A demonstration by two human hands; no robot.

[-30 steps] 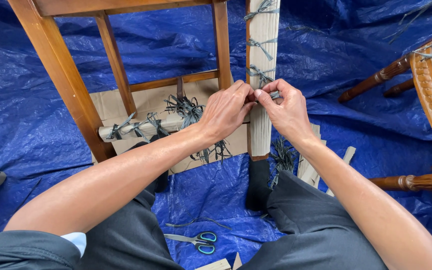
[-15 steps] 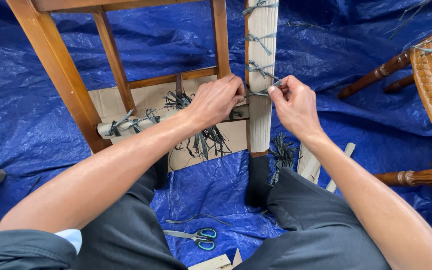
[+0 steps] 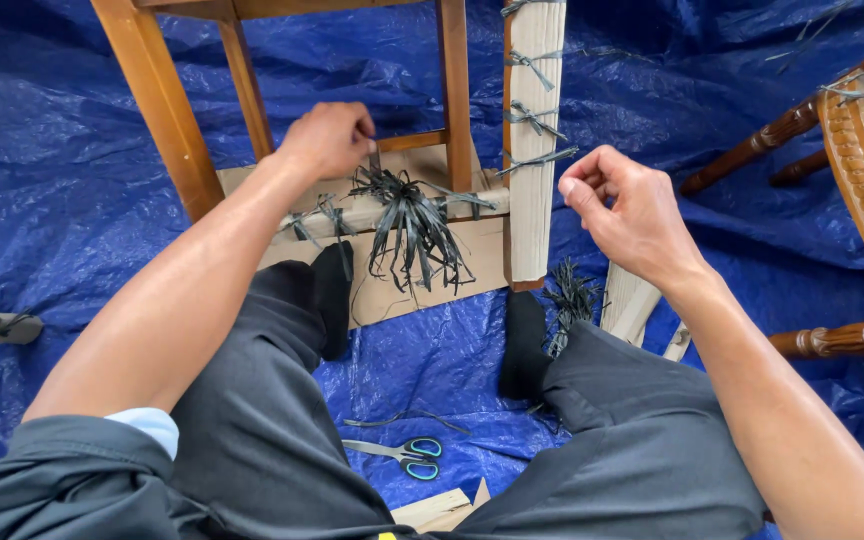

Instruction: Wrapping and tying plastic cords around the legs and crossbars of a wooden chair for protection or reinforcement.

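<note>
Hands apart: left hand (image 3: 330,138) and right hand (image 3: 624,208) clenched beside the wrapped post (image 3: 532,200).

Landmark: cardboard-wrapped chair leg (image 3: 534,150), upright, bound with grey ties. Right hand (image 3: 628,212) just to its right, fingers pinched, apart from the leg. Left hand (image 3: 330,138) to its left, closed above a bundle of dark strips (image 3: 414,222) on the wrapped rung. Scissors (image 3: 399,456) lie well below the leg on the blue tarp (image 3: 42,180)
</note>
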